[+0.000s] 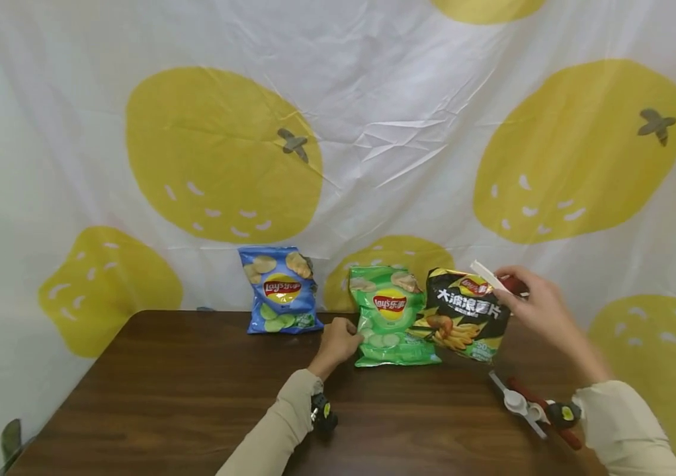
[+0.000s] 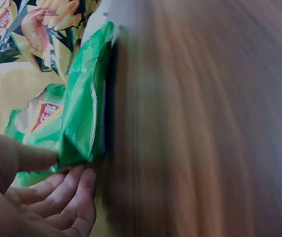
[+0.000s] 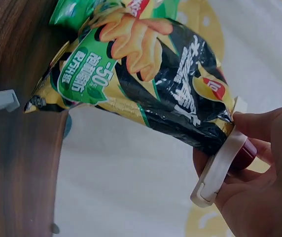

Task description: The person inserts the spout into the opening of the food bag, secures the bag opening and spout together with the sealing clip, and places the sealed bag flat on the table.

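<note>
Green Lay's chip bag (image 1: 389, 309) upright mid-table (image 1: 195, 396), beyond grey clip (image 1: 515, 401) and red clip (image 1: 570, 437) near right. Left hand (image 1: 338, 344) pinches its lower left edge. Right hand (image 1: 536, 305) pinches white clip (image 3: 219, 169) at top of tilted black Lay's bag (image 1: 463, 318), right. Blue Lay's bag (image 1: 281, 291) far left; fruit-print cloth (image 1: 397, 119) behind.

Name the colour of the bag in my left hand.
The bag is mostly green, clearest in the head view.
</note>
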The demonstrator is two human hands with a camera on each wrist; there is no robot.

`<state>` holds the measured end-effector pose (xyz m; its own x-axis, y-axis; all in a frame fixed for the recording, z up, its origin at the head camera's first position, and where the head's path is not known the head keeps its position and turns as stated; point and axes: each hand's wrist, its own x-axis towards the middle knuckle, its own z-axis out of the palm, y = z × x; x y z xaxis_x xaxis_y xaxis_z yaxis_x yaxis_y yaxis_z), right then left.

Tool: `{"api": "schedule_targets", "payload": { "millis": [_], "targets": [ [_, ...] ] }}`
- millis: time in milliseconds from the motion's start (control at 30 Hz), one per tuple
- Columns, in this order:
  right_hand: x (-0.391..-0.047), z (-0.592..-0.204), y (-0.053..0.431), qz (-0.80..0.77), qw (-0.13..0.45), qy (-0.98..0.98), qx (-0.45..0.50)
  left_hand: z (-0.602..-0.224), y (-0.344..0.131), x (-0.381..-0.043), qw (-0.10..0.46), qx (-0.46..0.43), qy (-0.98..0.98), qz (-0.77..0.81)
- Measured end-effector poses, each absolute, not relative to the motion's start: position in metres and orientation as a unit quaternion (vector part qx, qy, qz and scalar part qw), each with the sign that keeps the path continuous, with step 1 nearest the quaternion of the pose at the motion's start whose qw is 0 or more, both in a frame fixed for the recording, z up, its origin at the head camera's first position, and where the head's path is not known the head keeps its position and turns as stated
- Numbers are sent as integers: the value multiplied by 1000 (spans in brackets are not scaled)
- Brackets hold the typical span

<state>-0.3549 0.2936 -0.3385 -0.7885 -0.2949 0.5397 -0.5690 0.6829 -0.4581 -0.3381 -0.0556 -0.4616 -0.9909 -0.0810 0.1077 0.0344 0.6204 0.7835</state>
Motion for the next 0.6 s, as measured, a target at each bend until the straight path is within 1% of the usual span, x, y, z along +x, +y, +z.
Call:
{"api": "schedule_targets", "payload": {
  "millis": [100,367,467,600],
  "targets": [
    [-364,-343,301,335,203,-887,245,-463,-65,-337,109,18,-908,-404],
    [-384,-354,310,308,199,-892,263,-462,-97,-314,83,-12,-894,-440],
    [-397,-363,306,285,197,-899,267,-463,-101,-304,73,-41,-874,-479],
    [-416,-372,296,242,212,-907,273,-462,-101,-292,63,-69,-848,-521]
  ]
}}
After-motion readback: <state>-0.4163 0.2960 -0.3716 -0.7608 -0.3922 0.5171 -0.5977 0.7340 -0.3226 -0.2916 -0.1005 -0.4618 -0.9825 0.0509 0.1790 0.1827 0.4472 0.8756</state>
